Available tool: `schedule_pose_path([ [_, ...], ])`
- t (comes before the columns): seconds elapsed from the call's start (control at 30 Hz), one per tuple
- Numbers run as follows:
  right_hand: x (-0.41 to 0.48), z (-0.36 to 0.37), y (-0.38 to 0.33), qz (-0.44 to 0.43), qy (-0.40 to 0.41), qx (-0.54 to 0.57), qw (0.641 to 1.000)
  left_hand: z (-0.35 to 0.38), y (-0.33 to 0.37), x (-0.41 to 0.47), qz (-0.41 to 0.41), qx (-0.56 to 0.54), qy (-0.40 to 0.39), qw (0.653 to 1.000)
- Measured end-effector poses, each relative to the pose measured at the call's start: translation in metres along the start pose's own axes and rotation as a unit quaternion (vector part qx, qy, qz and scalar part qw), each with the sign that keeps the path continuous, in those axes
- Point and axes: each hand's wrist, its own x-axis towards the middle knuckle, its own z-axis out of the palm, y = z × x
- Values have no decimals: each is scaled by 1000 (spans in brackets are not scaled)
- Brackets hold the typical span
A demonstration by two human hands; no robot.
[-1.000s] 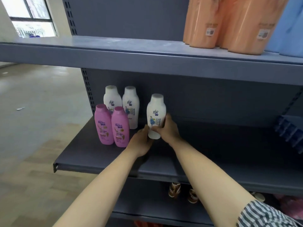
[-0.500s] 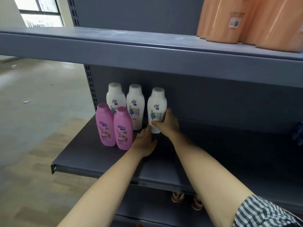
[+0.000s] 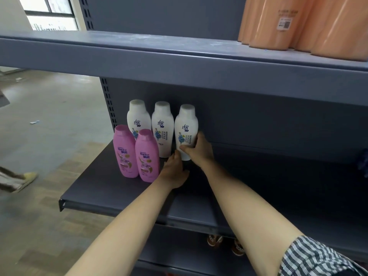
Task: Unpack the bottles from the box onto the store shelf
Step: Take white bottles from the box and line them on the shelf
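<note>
— How is the unpacking coming along?

— Five bottles are showing on the dark grey metal shelf (image 3: 119,188), all crowding its left end. Two pink plastic bottles (image 3: 124,152) are standing near the front edge, and two white plastic bottles (image 3: 138,118) are standing behind them at the far panel.

— And the fifth?

— That is the white bottle with the blue flower label (image 3: 186,132). It is going in upright, just right of the white pair in the far row, and its base seems to be resting on the shelf. The right hand (image 3: 199,151) is gripping it low down, thumb lying across the front and fingers curling round the back. The left hand (image 3: 174,172) is lying on the shelf, fingers loosely together, tips touching the bottle's base.

— So what is left?

— Letting go of this one, I would say. Beyond that I am only guessing: the box is not showing from here, so I cannot tell how many are waiting.
</note>
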Motion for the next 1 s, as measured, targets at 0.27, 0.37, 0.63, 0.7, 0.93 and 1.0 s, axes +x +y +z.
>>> schedule_pose_path([
  [0.27, -1, -3, -1, 0, -20, 6, 1000, 0, 1, -4, -5, 1, -10, 1000],
  [0.37, -1, -1, 1, 3, -18, 3, 1000, 0, 2, -5, 0, 6, -7, 1000],
  [0.63, -6, 2, 4, 36, -67, -19, 997, -3, 4, -9, -8, 10, -23, 1000],
  [0.7, -12, 3, 11, 36, -80, -34, 996, -5, 4, -10, -5, 11, -24, 1000],
  [0.93, -46, -17, 16, -14, -85, -126, 988, -10, 6, -30, 26, 34, -48, 998],
  [1.0, -60, -28, 14, -16, -84, -159, 984, -11, 7, -41, 44, 48, -54, 996],
])
